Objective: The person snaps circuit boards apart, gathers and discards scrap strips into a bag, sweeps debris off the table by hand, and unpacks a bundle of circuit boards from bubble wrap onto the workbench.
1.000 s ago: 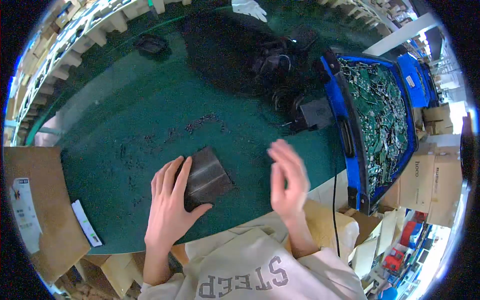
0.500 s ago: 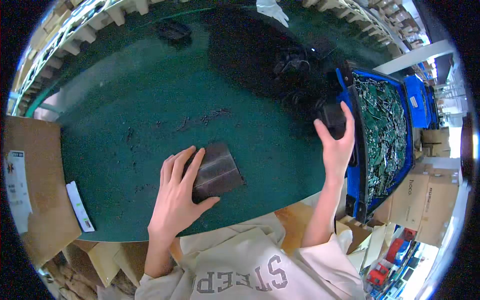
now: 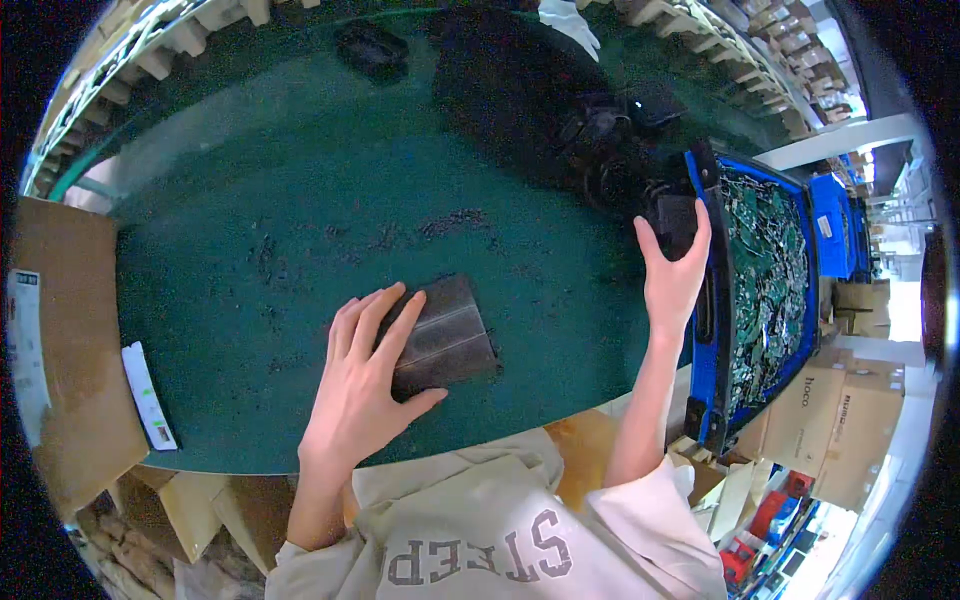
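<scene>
A: Readable text?
B: "hoco" on a carton (image 3: 800,395), right of the blue bin (image 3: 705,375). "STEEP" on the shirt (image 3: 480,550), inverted in view. Label (image 3: 27,350) well left of the bin: too small to read.
A: Dark block (image 3: 450,330)?
B: On the tabletop (image 3: 560,370), left of the bin. Left hand (image 3: 365,375) on its side away from the bin, fingers spread; can't tell if gripping.
A: Right hand (image 3: 676,282)?
B: Beside the bin, thumb and finger parted around a black box (image 3: 676,222). Grip: can't tell.
</scene>
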`<action>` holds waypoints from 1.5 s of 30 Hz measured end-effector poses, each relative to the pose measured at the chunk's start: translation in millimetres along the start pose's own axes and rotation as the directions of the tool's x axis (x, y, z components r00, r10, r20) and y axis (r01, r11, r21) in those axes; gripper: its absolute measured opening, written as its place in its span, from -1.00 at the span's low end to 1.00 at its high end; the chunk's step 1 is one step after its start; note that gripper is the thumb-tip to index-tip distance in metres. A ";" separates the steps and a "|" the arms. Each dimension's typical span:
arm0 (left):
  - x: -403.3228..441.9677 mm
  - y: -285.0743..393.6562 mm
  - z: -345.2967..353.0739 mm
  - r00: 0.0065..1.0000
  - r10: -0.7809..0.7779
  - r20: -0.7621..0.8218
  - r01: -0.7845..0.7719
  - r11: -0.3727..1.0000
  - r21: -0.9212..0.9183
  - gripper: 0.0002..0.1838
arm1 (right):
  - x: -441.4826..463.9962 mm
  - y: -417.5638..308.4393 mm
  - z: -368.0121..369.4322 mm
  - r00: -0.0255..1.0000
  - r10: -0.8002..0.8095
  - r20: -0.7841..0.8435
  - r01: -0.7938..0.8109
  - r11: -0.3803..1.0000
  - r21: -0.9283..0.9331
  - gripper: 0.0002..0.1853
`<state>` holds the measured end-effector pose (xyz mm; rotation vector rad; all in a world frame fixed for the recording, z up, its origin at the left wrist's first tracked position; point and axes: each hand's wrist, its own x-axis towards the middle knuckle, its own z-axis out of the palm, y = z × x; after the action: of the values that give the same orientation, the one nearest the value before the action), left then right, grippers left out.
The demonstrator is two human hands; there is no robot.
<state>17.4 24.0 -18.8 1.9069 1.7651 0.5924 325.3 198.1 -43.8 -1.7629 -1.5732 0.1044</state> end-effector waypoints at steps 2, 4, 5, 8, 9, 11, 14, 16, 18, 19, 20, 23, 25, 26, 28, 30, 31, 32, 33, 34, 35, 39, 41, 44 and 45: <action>0.0 -0.6 -2.0 1.000 0.011 -0.006 -0.011 1.000 -0.003 -0.03 | -9.8 1.7 1.5 0.998 -0.023 -0.064 0.019 0.998 -0.058 -0.16; 2.6 -2.1 -6.9 1.000 0.005 0.007 -0.005 1.000 -0.028 -0.05 | -21.9 2.4 1.0 0.996 0.041 -0.083 -0.038 0.998 0.040 -0.19; 2.5 -2.2 -9.7 1.000 -0.005 0.023 0.006 0.998 -0.060 -0.08 | -31.2 2.9 -0.9 0.990 0.105 -0.091 -0.093 0.987 0.132 -0.23; 10.7 2.4 -28.9 1.000 -0.015 0.009 0.016 0.995 -0.102 -0.21 | -50.7 -6.6 -15.7 0.962 0.272 0.001 -0.262 0.928 0.265 -0.40; 19.6 5.5 -39.1 1.000 -0.003 -0.031 0.000 0.996 -0.090 -0.28 | -51.9 -15.3 -25.9 0.945 0.315 0.087 -0.326 0.923 0.202 -0.49; 45.0 5.1 -51.0 0.996 0.013 -0.092 -0.019 0.998 -0.058 -0.30 | -60.1 -21.4 -17.9 0.980 0.160 0.116 -0.184 0.955 0.234 -0.55; 100.4 1.2 -53.3 0.975 0.083 -0.206 -0.076 0.996 0.042 -0.35 | -63.8 -32.5 -7.8 0.950 -0.191 0.248 0.173 0.981 0.092 -0.58; 152.5 -15.9 -27.1 0.911 0.273 -0.308 -0.178 0.936 0.303 -0.45 | -68.2 -44.8 -1.8 0.948 -0.158 0.275 0.139 0.986 0.088 -0.56; 188.0 -30.2 -17.5 0.885 0.340 -0.319 -0.211 0.903 0.375 -0.52 | -75.0 -50.6 6.0 0.934 -0.184 0.307 0.170 0.983 0.073 -0.55; 202.1 -33.7 -18.5 0.902 0.326 -0.285 -0.239 0.924 0.298 -0.58 | -79.4 -51.5 11.6 0.923 -0.246 0.296 0.233 0.969 0.079 -0.55; 216.8 -36.9 -19.9 0.914 0.320 -0.248 -0.269 0.938 0.221 -0.63 | -86.0 -58.5 15.5 0.896 -0.254 0.363 0.262 0.965 0.028 -0.51; 235.1 -29.0 -20.1 0.936 0.323 -0.139 -0.318 0.946 0.056 -0.72 | -99.4 -73.8 11.4 0.857 -0.359 0.370 0.363 0.930 0.060 -0.49; 237.8 -10.3 -25.5 0.892 0.386 -0.234 -0.396 0.918 0.005 -0.80 | -95.3 -75.9 6.1 0.845 -0.359 0.396 0.327 0.933 0.149 -0.48; 239.0 -0.2 -28.2 0.866 0.412 -0.284 -0.434 0.901 -0.016 -0.83 | -93.1 -77.1 4.4 0.838 -0.363 0.408 0.308 0.931 0.195 -0.48; 244.3 9.4 -25.1 0.813 0.460 -0.358 -0.506 0.862 -0.040 -0.86 | -89.0 -75.2 0.1 0.832 -0.375 0.410 0.289 0.922 0.258 -0.48; 253.5 17.7 -19.7 0.789 0.476 -0.389 -0.533 0.845 -0.047 -0.86 | -84.4 -66.6 -6.3 0.827 -0.387 0.407 0.294 0.916 0.274 -0.48; 257.6 24.0 -16.2 0.780 0.480 -0.402 -0.542 0.839 -0.048 -0.87 | -83.6 -60.9 -11.1 0.843 -0.355 0.405 0.267 0.928 0.259 -0.48; 260.2 29.2 -12.6 0.770 0.486 -0.414 -0.552 0.832 -0.050 -0.87 | -82.3 -54.4 -16.6 0.859 -0.320 0.401 0.238 0.941 0.242 -0.47; 261.0 31.4 -6.6 0.772 0.479 -0.418 -0.549 0.834 -0.059 -0.87 | -83.2 -41.6 -18.2 0.867 -0.323 0.379 0.251 0.941 0.228 -0.49; 261.4 33.9 0.0 0.769 0.467 -0.436 -0.551 0.830 -0.083 -0.87 | -83.7 -31.8 -19.6 0.876 -0.325 0.356 0.262 0.941 0.214 -0.50; 262.0 36.9 6.0 0.765 0.459 -0.452 -0.556 0.824 -0.104 -0.87 | -84.1 -24.4 -23.5 0.876 -0.322 0.360 0.261 0.943 0.208 -0.50; 264.1 40.5 23.1 0.770 0.448 -0.454 -0.565 0.809 -0.160 -0.86 | -77.5 -6.8 -38.5 0.920 -0.162 0.357 0.122 0.984 0.131 -0.58; 262.3 33.7 23.2 0.799 0.441 -0.408 -0.542 0.822 -0.173 -0.86 | -70.1 0.5 -41.1 0.935 -0.071 0.348 0.051 0.997 0.065 -0.60; 263.5 34.8 16.8 0.807 0.431 -0.403 -0.528 0.833 -0.167 -0.86 | -63.2 0.8 -35.1 0.957 -0.077 0.281 0.064 0.996 0.057 -0.61; 262.6 35.1 15.5 0.807 0.419 -0.417 -0.520 0.838 -0.164 -0.86 | -63.3 0.8 -31.8 0.966 -0.123 0.227 0.109 0.991 0.072 -0.61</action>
<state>75.2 282.9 -10.8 2.1403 1.2869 1.3807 327.4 127.4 -47.6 -1.6552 -1.8172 0.3058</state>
